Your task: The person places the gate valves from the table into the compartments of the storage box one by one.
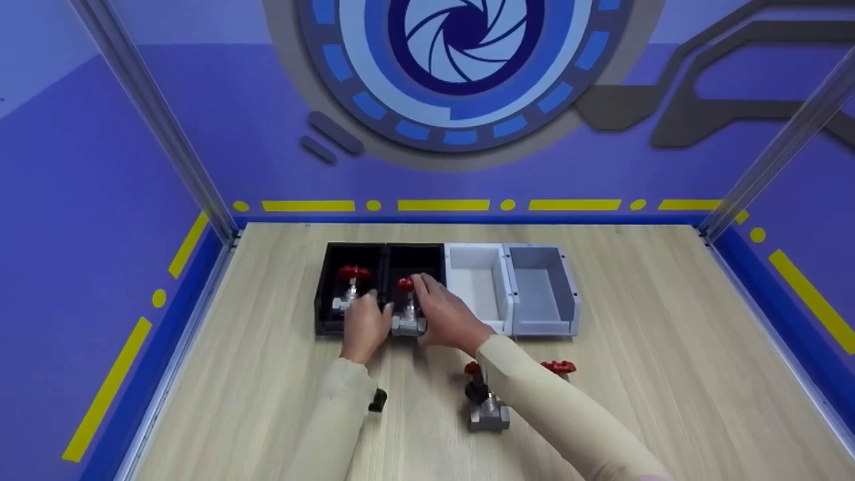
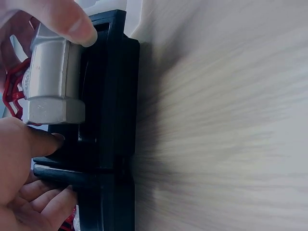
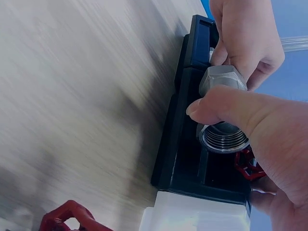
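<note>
My right hand (image 1: pixel 454 314) grips a metal valve with a red handwheel (image 1: pixel 407 325), thumb across its body and fingers by the wheel. The valve is at the front of the second black bin (image 1: pixel 417 257); in the right wrist view, its threaded opening (image 3: pixel 225 139) shows. My left hand (image 1: pixel 367 326) pinches the adjoining walls of the two black bins, with the thumb on one side and fingers on the other (image 2: pixel 55 207). Another red-wheeled valve (image 1: pixel 347 294) is in the leftmost black bin (image 1: pixel 325 267), partly hidden behind my left hand.
A white bin (image 1: pixel 475 250) and a grey bin (image 1: pixel 544 254) continue the row rightward. On the wooden table (image 1: pixel 267 401) a valve (image 1: pixel 489 415) stands by my right forearm; another red handwheel (image 1: pixel 560 367) shows behind that sleeve. A small black piece (image 1: pixel 378 401) lies beside my left sleeve.
</note>
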`<control>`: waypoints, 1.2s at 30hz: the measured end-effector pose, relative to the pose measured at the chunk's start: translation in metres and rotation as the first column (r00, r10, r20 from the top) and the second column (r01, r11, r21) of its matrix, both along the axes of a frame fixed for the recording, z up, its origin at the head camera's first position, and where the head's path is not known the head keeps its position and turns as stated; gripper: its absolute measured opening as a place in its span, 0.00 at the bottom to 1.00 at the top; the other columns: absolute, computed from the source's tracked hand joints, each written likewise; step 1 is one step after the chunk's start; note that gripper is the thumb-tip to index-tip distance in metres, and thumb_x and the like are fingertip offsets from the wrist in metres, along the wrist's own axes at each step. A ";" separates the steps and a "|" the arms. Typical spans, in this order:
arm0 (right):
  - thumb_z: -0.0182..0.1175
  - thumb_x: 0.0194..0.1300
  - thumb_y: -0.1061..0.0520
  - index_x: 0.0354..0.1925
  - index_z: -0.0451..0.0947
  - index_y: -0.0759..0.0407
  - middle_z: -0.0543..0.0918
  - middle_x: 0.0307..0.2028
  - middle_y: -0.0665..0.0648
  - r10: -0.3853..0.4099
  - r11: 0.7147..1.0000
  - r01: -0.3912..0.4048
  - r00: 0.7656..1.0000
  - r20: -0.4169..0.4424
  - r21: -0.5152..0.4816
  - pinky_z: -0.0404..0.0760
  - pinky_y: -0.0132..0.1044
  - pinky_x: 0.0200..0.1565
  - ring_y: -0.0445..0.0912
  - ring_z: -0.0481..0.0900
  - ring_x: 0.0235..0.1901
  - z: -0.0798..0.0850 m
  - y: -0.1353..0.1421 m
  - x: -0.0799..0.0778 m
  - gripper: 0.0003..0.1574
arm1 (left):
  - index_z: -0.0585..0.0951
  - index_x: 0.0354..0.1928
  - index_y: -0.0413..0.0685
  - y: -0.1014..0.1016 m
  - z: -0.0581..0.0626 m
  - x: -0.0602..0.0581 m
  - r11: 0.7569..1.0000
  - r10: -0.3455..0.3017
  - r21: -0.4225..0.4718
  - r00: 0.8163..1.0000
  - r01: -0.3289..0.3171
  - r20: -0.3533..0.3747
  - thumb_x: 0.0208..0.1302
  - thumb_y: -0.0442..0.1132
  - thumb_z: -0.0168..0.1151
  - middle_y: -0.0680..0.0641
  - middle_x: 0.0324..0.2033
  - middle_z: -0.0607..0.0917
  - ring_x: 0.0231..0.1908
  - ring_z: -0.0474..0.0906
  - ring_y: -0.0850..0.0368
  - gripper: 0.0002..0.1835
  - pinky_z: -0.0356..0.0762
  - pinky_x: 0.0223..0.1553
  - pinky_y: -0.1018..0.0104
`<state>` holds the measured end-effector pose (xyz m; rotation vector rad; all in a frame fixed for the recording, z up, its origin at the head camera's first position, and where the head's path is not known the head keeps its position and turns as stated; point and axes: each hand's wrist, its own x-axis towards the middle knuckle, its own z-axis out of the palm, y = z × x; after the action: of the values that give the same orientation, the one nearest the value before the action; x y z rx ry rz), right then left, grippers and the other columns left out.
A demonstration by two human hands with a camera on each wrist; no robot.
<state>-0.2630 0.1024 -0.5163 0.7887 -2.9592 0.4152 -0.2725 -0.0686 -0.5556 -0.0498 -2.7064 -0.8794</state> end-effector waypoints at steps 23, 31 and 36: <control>0.80 0.37 0.53 0.73 0.50 0.68 0.61 0.69 0.70 -0.030 1.000 0.030 0.999 0.017 0.000 0.73 0.45 0.63 0.59 0.68 0.66 0.004 -0.001 -0.015 0.72 | 0.82 0.42 0.34 0.000 0.002 0.001 1.000 -0.004 0.010 0.999 0.003 0.032 0.60 0.40 0.67 0.32 0.32 0.86 0.35 0.84 0.37 0.15 0.81 0.37 0.48; 0.79 0.36 0.54 0.73 0.49 0.69 0.59 0.70 0.72 -0.035 0.999 0.037 0.998 0.048 -0.038 0.73 0.45 0.62 0.60 0.67 0.66 0.001 0.002 -0.021 0.73 | 0.82 0.39 0.34 -0.001 0.001 0.001 1.000 -0.006 0.012 1.000 0.006 0.008 0.60 0.40 0.67 0.32 0.31 0.86 0.34 0.84 0.35 0.13 0.80 0.37 0.46; 0.80 0.36 0.54 0.73 0.48 0.69 0.59 0.70 0.71 -0.037 0.999 0.039 0.997 0.062 -0.033 0.75 0.44 0.60 0.59 0.69 0.65 0.000 0.002 -0.024 0.74 | 0.82 0.40 0.34 0.000 0.002 0.002 1.000 -0.018 0.011 1.000 0.017 0.016 0.60 0.39 0.66 0.32 0.31 0.86 0.33 0.84 0.37 0.13 0.81 0.36 0.47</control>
<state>-0.2869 0.1044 -0.5168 0.7281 -3.0095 0.4944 -0.2707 -0.0688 -0.5539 -0.0646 -2.7194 -0.9037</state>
